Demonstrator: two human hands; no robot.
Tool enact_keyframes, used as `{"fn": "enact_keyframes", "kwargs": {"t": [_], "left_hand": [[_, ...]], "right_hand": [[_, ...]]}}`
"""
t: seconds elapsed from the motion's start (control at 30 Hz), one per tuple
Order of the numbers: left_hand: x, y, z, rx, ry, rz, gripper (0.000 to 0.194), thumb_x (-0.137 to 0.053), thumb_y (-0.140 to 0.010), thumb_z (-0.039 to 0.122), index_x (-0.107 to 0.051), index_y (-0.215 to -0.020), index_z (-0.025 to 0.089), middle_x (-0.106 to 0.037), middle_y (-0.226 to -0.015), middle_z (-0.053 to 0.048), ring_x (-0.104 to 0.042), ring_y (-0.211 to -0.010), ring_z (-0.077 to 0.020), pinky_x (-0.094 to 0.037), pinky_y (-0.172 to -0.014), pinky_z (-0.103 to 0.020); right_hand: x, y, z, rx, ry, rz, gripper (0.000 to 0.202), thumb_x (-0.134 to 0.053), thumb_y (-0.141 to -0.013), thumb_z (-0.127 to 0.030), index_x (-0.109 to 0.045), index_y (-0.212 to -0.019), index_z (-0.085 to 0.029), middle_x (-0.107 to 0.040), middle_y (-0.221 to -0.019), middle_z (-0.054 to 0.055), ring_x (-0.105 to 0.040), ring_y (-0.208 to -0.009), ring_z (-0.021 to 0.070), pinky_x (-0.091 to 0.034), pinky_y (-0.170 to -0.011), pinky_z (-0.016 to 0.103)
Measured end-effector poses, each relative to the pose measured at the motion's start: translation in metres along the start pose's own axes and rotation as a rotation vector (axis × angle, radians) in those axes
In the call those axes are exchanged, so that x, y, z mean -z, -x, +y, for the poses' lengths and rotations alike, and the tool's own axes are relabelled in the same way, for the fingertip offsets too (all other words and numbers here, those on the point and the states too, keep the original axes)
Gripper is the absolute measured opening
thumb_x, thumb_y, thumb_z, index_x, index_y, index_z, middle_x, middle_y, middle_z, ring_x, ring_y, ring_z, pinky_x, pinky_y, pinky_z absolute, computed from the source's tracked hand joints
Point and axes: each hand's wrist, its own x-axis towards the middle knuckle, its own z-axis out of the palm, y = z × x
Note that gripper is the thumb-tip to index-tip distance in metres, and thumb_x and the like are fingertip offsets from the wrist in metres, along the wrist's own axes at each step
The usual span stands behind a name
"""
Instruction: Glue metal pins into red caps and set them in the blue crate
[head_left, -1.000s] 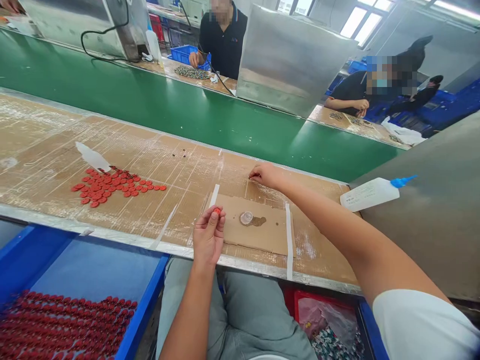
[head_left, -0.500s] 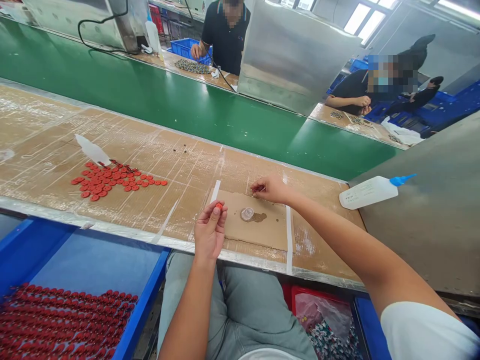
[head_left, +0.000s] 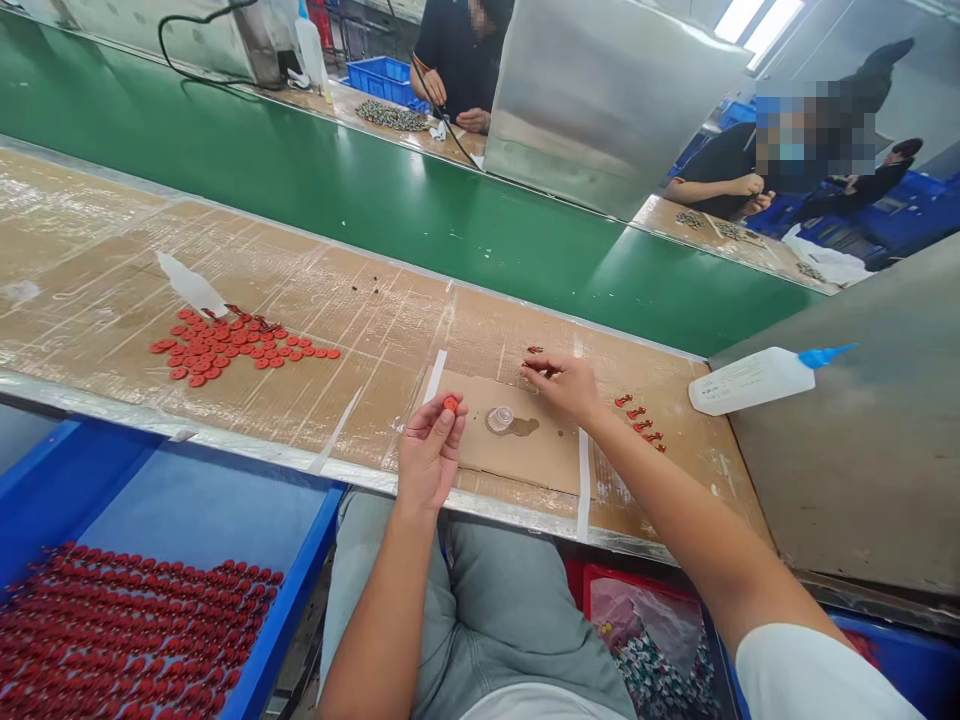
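Observation:
My left hand [head_left: 431,455] pinches a small red disc [head_left: 450,403] between thumb and fingers, above the left edge of a cardboard piece [head_left: 517,465]. My right hand [head_left: 568,386] is over the far edge of that cardboard, its fingertips closed together; what they hold is too small to make out. Just beyond them lies a small red piece with dark metal [head_left: 534,350]. A small clear round cup [head_left: 500,419] sits on the cardboard with a wet stain beside it. To the right of my right hand, several red pieces with metal ends [head_left: 636,412] lie in a row.
A pile of red discs [head_left: 217,345] lies at the left by a white pointed bottle [head_left: 191,285]. A blue-tipped bottle [head_left: 754,382] leans by a metal panel [head_left: 847,450]. Beyond runs a green belt [head_left: 375,210]. A blue tray [head_left: 195,500] holds rows of red pieces. Co-workers sit opposite.
The view has shifted slightly. My right hand has moved a little right, and a red piece now shows beyond its fingertips. My left hand still holds the red disc.

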Motion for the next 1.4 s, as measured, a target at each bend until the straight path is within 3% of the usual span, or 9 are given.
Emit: {"fn": "enact_keyframes", "kwargs": {"t": [0.17,0.33,0.47,0.63,1.1,1.4], "left_hand": [[0.001,0.0,0.0,0.025,0.024,-0.002,0.024,-0.077,-0.068,0.021,-0.073,-0.092,0.023,-0.076,-0.095,0.0,-0.07,-0.077,-0.0035,-0.054,-0.071,-0.008],[0.002,-0.001,-0.002,0.023,0.024,-0.013,0.024,-0.077,-0.068,0.02,-0.073,-0.092,0.023,-0.076,-0.096,0.001,-0.07,-0.079,-0.0032,-0.054,-0.072,-0.007],[0.001,-0.001,-0.002,0.009,-0.002,-0.002,0.024,-0.077,-0.068,0.02,-0.073,-0.091,0.023,-0.076,-0.097,0.0,-0.07,-0.08,-0.0041,-0.054,-0.073,-0.009],[0.0,-0.001,-0.002,-0.003,-0.014,0.015,0.025,-0.078,-0.067,0.023,-0.073,-0.091,0.023,-0.075,-0.097,0.001,-0.071,-0.08,-0.0045,-0.054,-0.074,-0.009],[0.0,-0.001,0.0,-0.001,-0.024,0.006,0.022,-0.074,-0.072,0.025,-0.073,-0.093,0.023,-0.076,-0.095,0.0,-0.07,-0.08,-0.0046,-0.055,-0.074,-0.01],[0.001,-0.002,0.001,0.014,0.005,-0.004,0.022,-0.075,-0.07,0.024,-0.073,-0.092,0.022,-0.076,-0.094,0.001,-0.07,-0.079,-0.0036,-0.054,-0.074,-0.008]], "right_hand": [[-0.002,0.04,-0.029,-0.159,-0.401,0.244,0.026,-0.074,-0.071,-0.039,-0.074,-0.09,-0.02,-0.075,-0.084,0.005,-0.07,-0.073,0.0188,-0.059,-0.071,0.035],[-0.015,0.064,-0.043,-0.114,-0.435,0.338,0.023,-0.076,-0.07,-0.035,-0.074,-0.087,-0.021,-0.075,-0.084,0.005,-0.069,-0.074,0.018,-0.058,-0.07,0.033],[-0.025,0.069,-0.041,-0.008,-0.285,0.315,0.015,-0.074,-0.073,-0.031,-0.074,-0.086,-0.023,-0.075,-0.082,0.003,-0.064,-0.063,0.0144,-0.053,-0.059,0.029],[-0.03,0.07,-0.039,0.114,-0.207,0.278,0.011,-0.072,-0.075,-0.03,-0.073,-0.085,-0.025,-0.074,-0.078,0.003,-0.062,-0.061,0.0153,-0.054,-0.059,0.032],[-0.033,0.071,-0.037,0.184,-0.176,0.256,0.009,-0.073,-0.074,-0.027,-0.072,-0.083,-0.025,-0.072,-0.073,0.002,-0.062,-0.059,0.015,-0.054,-0.059,0.032],[-0.034,0.071,-0.034,0.142,-0.15,0.237,0.01,-0.073,-0.074,-0.032,-0.072,-0.082,-0.027,-0.071,-0.073,0.002,-0.061,-0.059,0.0154,-0.055,-0.06,0.033]]}}
